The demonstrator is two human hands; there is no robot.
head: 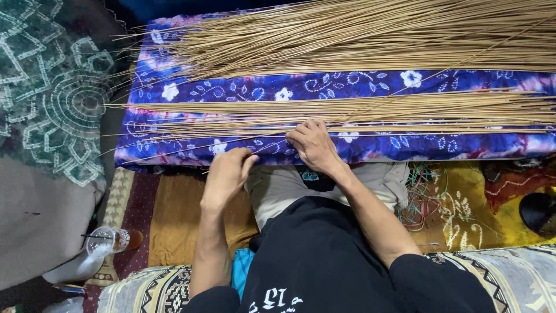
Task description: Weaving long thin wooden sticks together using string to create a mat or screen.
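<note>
Long thin tan sticks lie in two bundles on a blue and purple floral cloth: a large far bundle and a thinner near bundle. My right hand rests palm down on the cloth's near edge, fingertips touching the near bundle. My left hand is curled just below the cloth's edge, fingers pinched on a single thin stick that runs toward the right hand.
A clear plastic cup with a straw stands on the floor at lower left. A green patterned fabric lies left. A tangle of coloured threads and yellow cloth lie right. A dark round object sits far right.
</note>
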